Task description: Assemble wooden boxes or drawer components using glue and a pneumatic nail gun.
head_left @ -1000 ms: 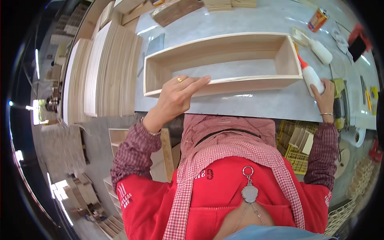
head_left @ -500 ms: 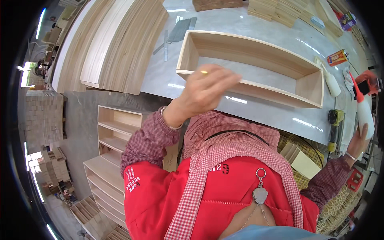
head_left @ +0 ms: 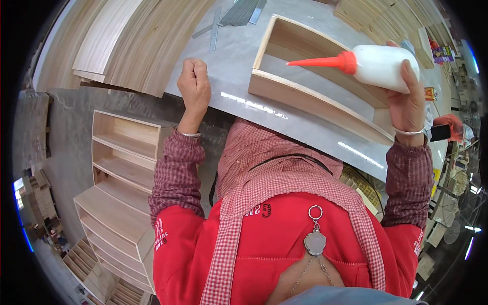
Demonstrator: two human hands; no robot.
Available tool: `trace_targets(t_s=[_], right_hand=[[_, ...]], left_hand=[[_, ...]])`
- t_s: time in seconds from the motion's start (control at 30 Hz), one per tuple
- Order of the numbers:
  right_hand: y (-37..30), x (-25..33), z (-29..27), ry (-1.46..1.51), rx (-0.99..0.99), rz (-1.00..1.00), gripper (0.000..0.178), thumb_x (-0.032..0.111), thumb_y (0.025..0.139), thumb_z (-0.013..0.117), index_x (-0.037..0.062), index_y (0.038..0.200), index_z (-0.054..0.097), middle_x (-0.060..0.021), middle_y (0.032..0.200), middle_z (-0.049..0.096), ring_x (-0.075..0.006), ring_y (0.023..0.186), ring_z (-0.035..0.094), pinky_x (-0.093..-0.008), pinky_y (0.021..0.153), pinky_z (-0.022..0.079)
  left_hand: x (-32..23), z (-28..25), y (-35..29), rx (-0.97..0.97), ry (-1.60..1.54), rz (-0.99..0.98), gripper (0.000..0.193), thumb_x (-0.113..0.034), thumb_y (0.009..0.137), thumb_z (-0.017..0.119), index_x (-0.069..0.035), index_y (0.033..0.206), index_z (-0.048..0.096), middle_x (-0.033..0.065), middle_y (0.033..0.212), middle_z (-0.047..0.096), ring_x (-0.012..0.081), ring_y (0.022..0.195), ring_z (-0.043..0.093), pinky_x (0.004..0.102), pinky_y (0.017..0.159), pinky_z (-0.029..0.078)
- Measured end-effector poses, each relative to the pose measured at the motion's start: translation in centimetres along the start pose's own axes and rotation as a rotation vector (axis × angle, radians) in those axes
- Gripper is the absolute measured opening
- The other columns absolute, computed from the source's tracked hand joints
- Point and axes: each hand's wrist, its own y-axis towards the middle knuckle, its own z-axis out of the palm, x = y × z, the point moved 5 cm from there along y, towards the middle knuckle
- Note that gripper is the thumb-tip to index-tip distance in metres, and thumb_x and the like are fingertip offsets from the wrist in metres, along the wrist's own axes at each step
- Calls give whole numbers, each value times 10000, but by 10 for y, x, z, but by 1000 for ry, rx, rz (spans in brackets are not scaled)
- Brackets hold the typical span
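My right hand (head_left: 406,104) grips a white squeeze bottle (head_left: 384,66) with a long red nozzle, tilted onto its side. The nozzle points left, above a long wooden box frame (head_left: 305,99). The frame lies on the grey worktop (head_left: 236,91), and the worktop shows through its middle. The bottle and my right hand cover part of its right end. My left hand (head_left: 195,84) is closed in a fist at the worktop's near edge, left of the frame. Nothing shows sticking out of that fist, and it touches neither frame nor bottle.
Tall stacks of wooden boards (head_left: 132,46) stand at the left. Grey metal strips (head_left: 239,12) and a metal square (head_left: 214,30) lie at the back. More board stacks (head_left: 376,18) are at the far right. Below left stands a wooden shelf unit (head_left: 127,134). A phone (head_left: 440,132) lies at the right.
My right hand has brought the bottle from the far right to above the frame, tipping it sideways. My left hand has moved left off the frame and curled into a fist. The view has shifted.
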Motion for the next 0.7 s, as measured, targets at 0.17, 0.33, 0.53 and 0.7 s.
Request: trace_targets(t_s=[0.17,0.33,0.53,0.7], right_hand=[[17,-7,22,-78,72,35,580,295,890,555,-27,1346,396,-173,1265,499,-261,1127,532,-321,935,460],[37,-17,9,125,47,64,565,298,885,573,-30,1314,407,-198,1247,505,-301,1122,539,-378,934,485],[79,-29,-29,415,-43,42,544,281,864,603,-56,1251,424,-238,1230,504,-378,1108,538,-475,936,492],[111,-36,-26,489,-60,-15,567,262,849,613,-62,1259,394,-259,1259,480,-413,1145,507,-521,973,463]], left_hand=[[9,7,-5,115,24,-96,183,-133,919,515,-36,768,549,25,693,510,140,600,430,263,570,377],[-54,28,-27,222,-168,183,186,-133,943,501,3,1016,607,72,906,581,154,776,549,259,723,447],[-55,38,-24,240,-421,83,258,-149,961,452,9,1107,595,100,1040,610,176,912,560,282,805,463],[-41,52,18,282,-597,-84,315,-195,976,425,15,1160,569,115,1138,601,203,1001,568,306,873,453]])
